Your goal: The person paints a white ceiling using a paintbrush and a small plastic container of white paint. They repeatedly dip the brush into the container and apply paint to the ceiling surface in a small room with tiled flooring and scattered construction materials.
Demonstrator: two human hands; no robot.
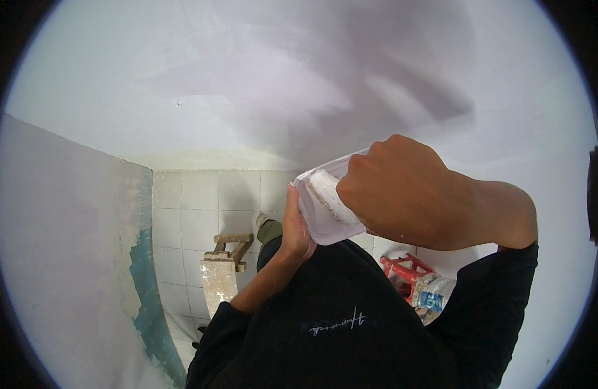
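Note:
Near the middle, my left hand [297, 227] grips the left side of a shallow white plastic tray [325, 223], thumb along its rim. Inside the tray lies the head of a white, paint-covered tool [331, 194] with a ragged tan edge; I cannot tell whether it is a brush or a roller. My right hand [402, 188] is closed in a fist over the tray's right part, at the tool's head. The fist hides the handle and its own fingertips. White smears mark my left hand.
A pale, patchy wall [247, 97] rises ahead. The left wall has a peeling teal patch [150, 305]. On the white tiled floor [201, 194] stand a paint-spattered wooden bench [220, 279] at left and a red stool [409, 272] at right, beside a white and blue bag [435, 295].

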